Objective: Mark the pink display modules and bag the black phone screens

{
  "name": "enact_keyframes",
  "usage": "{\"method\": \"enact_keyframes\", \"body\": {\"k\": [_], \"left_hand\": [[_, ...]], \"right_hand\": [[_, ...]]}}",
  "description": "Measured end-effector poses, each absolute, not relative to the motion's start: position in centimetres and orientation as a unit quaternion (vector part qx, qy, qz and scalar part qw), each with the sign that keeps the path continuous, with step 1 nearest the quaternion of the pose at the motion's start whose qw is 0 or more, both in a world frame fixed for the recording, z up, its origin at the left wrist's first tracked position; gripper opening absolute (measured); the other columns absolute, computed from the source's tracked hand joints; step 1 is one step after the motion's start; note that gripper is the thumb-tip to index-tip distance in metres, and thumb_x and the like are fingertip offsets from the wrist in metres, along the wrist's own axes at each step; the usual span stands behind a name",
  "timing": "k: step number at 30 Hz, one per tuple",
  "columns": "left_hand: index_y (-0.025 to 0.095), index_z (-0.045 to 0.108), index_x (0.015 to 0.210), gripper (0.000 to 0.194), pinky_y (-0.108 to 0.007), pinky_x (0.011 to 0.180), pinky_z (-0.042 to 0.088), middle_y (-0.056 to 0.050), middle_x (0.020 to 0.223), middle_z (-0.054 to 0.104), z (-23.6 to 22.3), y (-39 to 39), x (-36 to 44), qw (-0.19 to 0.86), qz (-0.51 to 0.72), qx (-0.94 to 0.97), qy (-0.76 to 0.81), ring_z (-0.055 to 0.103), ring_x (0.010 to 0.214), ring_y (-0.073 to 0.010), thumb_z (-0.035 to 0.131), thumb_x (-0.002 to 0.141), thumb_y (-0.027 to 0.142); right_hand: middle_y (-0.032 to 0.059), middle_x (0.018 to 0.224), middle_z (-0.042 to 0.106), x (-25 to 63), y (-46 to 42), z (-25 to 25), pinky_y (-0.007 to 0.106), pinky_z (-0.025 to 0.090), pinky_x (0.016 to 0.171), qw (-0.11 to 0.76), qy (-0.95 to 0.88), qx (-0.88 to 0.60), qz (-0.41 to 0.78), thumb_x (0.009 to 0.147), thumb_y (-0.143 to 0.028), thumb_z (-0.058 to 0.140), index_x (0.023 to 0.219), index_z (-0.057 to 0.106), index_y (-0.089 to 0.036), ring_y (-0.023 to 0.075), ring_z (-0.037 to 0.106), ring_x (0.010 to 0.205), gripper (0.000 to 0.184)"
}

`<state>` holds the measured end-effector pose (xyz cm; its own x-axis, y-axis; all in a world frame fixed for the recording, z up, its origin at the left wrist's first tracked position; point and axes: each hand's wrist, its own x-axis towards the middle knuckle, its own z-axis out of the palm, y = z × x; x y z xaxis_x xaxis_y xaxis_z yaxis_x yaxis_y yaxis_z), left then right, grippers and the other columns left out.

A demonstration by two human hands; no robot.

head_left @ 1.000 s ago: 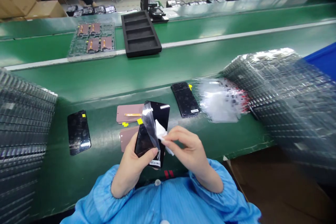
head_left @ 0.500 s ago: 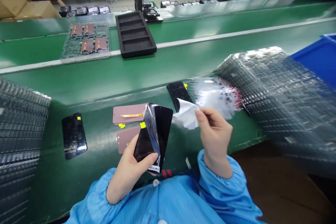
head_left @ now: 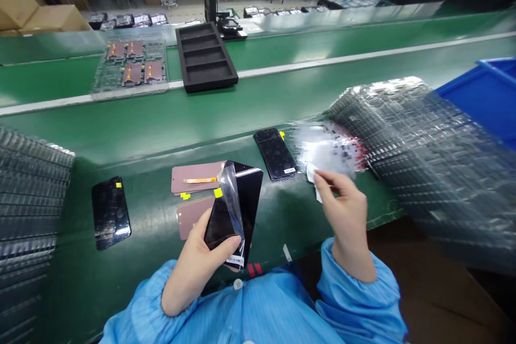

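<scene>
My left hand [head_left: 205, 250] is closed round a black phone screen [head_left: 250, 193], its thumb pressing on a clear film [head_left: 231, 185] that is partly lifted and folded over the glass. A yellow tab [head_left: 218, 192] sits at the film's edge. To the right, my right hand [head_left: 344, 204] pinches a white wipe [head_left: 313, 174], apart from the screen. Pinkish-brown screen backs [head_left: 193, 176] with an orange ribbon lie behind my left hand. A stack of dark screens [head_left: 276, 153] rests between the hands, farther back. One more dark screen [head_left: 110, 212] lies at the left.
Stacked clear plastic trays stand at the left [head_left: 32, 188] and right [head_left: 419, 156]. Plastic bags [head_left: 322, 145] lie beside the right stack, with a blue bin [head_left: 484, 97] behind. On the belt are a black compartment tray [head_left: 207, 59] and a clear tray with parts [head_left: 131, 64].
My right hand has drawn the wipe off the screen and away to the right; the wipe now looks bunched. My left hand still grips the screen. The view has turned slightly right.
</scene>
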<state>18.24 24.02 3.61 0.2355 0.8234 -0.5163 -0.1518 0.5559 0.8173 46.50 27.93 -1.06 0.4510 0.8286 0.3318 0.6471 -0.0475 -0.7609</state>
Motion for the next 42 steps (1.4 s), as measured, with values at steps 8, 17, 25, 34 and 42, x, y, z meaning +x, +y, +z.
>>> {"method": "enact_keyframes", "body": {"k": [8,17,25,34,42], "left_hand": [[0.02,0.055,0.128,0.061,-0.031,0.079,0.057,-0.008,0.109,0.073,3.5,23.8,18.4,0.705,0.372,0.328,0.507,0.071,0.095,-0.0257,0.079,0.074,0.031],[0.022,0.057,0.13,0.059,-0.032,0.093,0.054,-0.007,0.12,0.071,3.0,23.5,18.1,0.658,0.385,0.384,0.521,0.066,0.109,-0.0254,0.077,0.076,0.031],[0.021,0.059,0.128,0.063,-0.029,0.067,0.059,-0.007,0.108,0.073,3.8,23.5,18.0,0.676,0.376,0.377,0.509,0.07,0.085,-0.0238,0.081,0.071,0.038],[0.022,0.064,0.126,0.041,-0.041,0.103,0.045,-0.008,0.127,0.067,3.0,23.6,14.6,0.721,0.369,0.359,0.463,0.061,0.115,-0.0279,0.061,0.09,0.041],[0.026,0.045,0.14,0.065,-0.037,0.112,0.036,-0.007,0.146,0.051,3.7,23.3,2.2,0.315,0.567,0.28,0.708,0.047,0.134,-0.0259,0.068,0.082,0.046]], "right_hand": [[0.0021,0.082,0.071,38.9,27.1,1.3,0.032,0.056,0.071,0.493,-0.527,-0.507,0.471,0.092,-0.037,0.059,0.118,0.066,-0.021,0.0156,0.066,0.072,0.031],[-0.0014,0.082,0.067,37.3,27.1,1.4,0.028,0.054,0.072,0.539,-0.519,-0.483,0.456,0.089,-0.026,0.065,0.121,0.061,-0.025,0.013,0.065,0.073,0.033],[0.0002,0.082,0.066,37.3,27.0,1.2,0.03,0.055,0.076,0.524,-0.521,-0.493,0.459,0.09,-0.034,0.064,0.124,0.061,-0.025,0.0154,0.065,0.075,0.035],[0.0058,0.089,0.074,37.4,27.8,1.2,0.032,0.058,0.075,0.424,-0.596,-0.516,0.445,0.086,-0.043,0.065,0.114,0.069,-0.021,0.0206,0.07,0.079,0.036],[0.0086,0.088,0.077,42.2,30.3,-0.7,0.034,0.059,0.064,0.383,-0.56,-0.646,0.349,0.069,-0.064,0.064,0.1,0.074,-0.024,0.0287,0.073,0.08,0.052]]}}
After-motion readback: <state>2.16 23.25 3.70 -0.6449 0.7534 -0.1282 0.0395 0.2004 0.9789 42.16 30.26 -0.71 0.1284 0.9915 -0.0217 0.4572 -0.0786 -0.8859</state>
